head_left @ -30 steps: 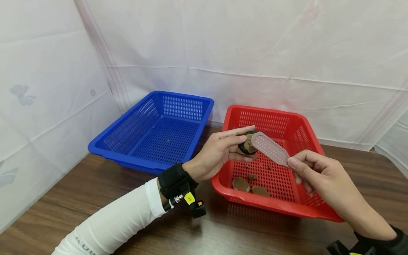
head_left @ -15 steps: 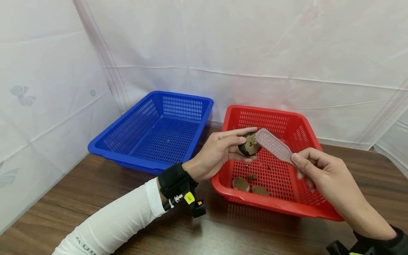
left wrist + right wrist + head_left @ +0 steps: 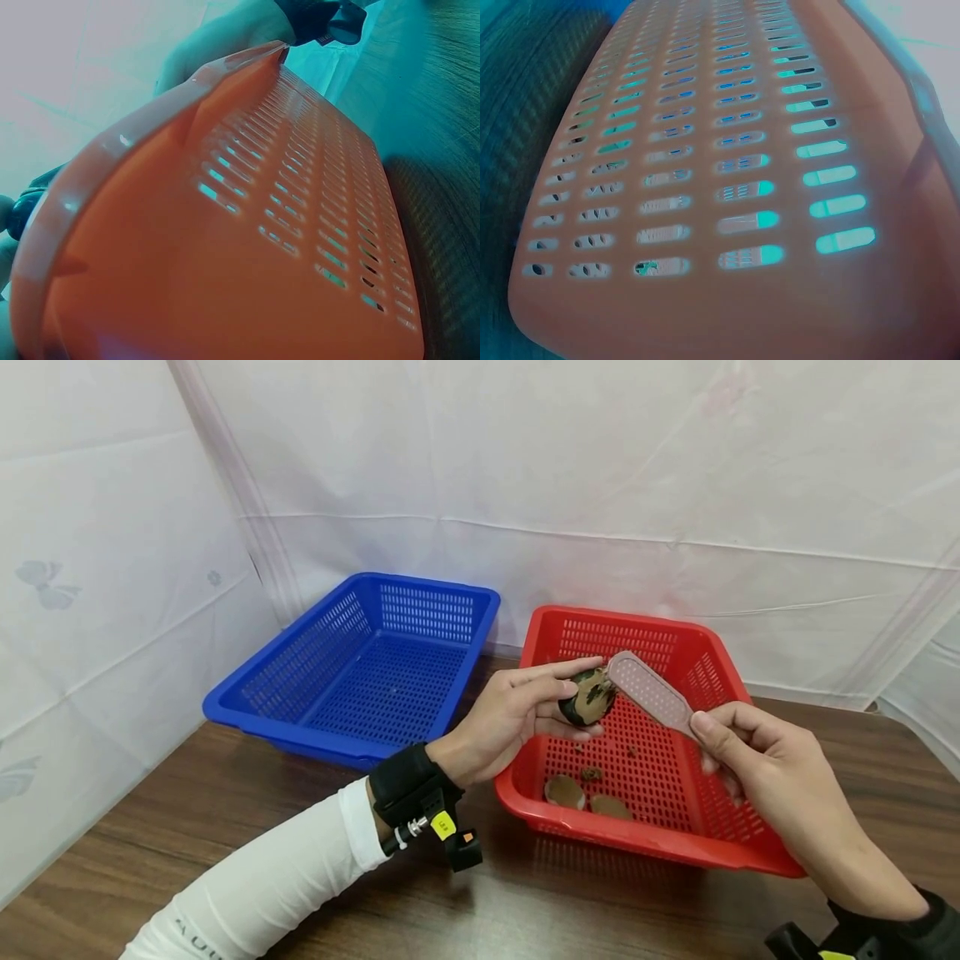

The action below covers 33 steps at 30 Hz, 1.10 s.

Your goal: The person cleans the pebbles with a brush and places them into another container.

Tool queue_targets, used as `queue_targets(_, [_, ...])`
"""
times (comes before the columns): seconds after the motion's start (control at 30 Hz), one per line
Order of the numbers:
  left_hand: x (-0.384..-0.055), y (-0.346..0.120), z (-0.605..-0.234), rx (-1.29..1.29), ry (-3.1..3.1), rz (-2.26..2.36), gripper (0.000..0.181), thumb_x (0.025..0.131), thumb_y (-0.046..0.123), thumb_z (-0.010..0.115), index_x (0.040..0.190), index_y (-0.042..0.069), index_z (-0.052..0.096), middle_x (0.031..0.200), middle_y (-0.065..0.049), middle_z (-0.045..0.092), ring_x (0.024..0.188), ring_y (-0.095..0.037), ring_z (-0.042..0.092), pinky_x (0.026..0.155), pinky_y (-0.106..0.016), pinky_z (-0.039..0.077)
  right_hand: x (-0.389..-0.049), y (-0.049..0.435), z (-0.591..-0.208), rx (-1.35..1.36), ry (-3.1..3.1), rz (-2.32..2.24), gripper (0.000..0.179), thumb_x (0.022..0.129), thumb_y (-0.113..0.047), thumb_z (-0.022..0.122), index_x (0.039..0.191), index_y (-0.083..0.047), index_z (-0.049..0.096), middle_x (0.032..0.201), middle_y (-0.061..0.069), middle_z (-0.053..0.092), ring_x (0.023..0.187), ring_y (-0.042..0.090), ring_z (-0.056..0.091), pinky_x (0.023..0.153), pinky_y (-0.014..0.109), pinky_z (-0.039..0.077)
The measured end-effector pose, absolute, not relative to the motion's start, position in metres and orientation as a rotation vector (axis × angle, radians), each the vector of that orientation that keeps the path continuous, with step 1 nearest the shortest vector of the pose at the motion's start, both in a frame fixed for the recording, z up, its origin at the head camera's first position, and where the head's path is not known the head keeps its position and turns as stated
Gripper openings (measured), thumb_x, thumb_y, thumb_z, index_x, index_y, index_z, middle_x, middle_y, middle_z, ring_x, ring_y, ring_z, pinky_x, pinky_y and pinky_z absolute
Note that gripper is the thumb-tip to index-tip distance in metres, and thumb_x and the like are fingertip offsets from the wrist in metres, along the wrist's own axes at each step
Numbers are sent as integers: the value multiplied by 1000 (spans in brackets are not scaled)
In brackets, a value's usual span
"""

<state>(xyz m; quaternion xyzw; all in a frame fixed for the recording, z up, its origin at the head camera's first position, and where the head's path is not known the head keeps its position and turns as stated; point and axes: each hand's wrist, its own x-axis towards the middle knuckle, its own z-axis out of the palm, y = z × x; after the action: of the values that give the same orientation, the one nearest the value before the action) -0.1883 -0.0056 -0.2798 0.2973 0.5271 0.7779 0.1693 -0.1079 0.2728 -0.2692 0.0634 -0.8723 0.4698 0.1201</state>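
Observation:
My left hand (image 3: pixel 504 720) holds a dark, rounded, stone-like lump (image 3: pixel 589 697) over the red basket (image 3: pixel 652 852), with the thumb on its near side. Brown mud-like stuff covers much of the lump's face. In my right hand (image 3: pixel 772 777), thumb and fingers pinch the narrow end of a flat pinkish paddle-shaped tool (image 3: pixel 651 689) with a dotted face. Its rounded far end meets the lump's upper right edge in the head view; the tool's underside is hidden. Both wrist views are filled by the basket's side wall (image 3: pixel 180 262), and neither shows the held things.
Two flat round pieces with brown tops, a left one (image 3: pixel 565 792) and a right one (image 3: pixel 611 807), lie in the red basket near small brown crumbs (image 3: pixel 591 774). A blue basket (image 3: pixel 375 685) stands to the left on the wooden table (image 3: pixel 300 818). White sheeting (image 3: pixel 600 468) hangs behind.
My right hand has drawn the tool slightly up and right, from over the lump to its edge. More of the lump's brown, dark-streaked face shows now. My left hand stays nearly still.

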Motion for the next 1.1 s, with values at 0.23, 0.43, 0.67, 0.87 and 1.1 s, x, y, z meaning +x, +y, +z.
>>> queue_targets(0.23, [-188,-7,-279,854,1498,2217,46,108,5,50,153,-1,54,142,-21,63,93,-22,78,94,-45,61,-107,273,-269,194,-2382,1508,22,108,-25,67,97,-6,67,72,4,61,54,18,48,42,38,34])
queue_targets(0.43, [-187,-7,-278,841,1533,2212,46,113,9,50,158,5,50,142,-22,60,106,-27,74,99,-44,59,-104,270,-270,430,-2415,1495,9,108,-9,63,101,-6,68,75,7,59,54,21,48,43,38,38])
queue_targets(0.67, [-188,-8,-279,851,1550,2199,44,115,15,48,158,8,51,137,-23,61,107,-28,74,101,-46,58,-103,267,-271,490,-2512,1348,9,108,-11,64,100,-11,69,76,8,60,55,22,50,44,38,40])
queue_targets(0.87, [-188,-8,-280,842,1549,2191,43,114,14,49,157,9,53,139,-21,62,100,-23,75,100,-44,59,-104,269,-271,406,-2510,1322,11,108,-16,65,99,-11,69,76,6,60,56,21,51,45,36,39])
queue_targets(1.1, [-189,-8,-281,858,1565,2167,42,115,14,50,156,8,54,134,-22,64,97,-21,75,96,-41,60,-105,272,-270,289,-2525,1340,15,109,-24,65,105,-11,70,77,6,61,57,20,51,44,36,38])
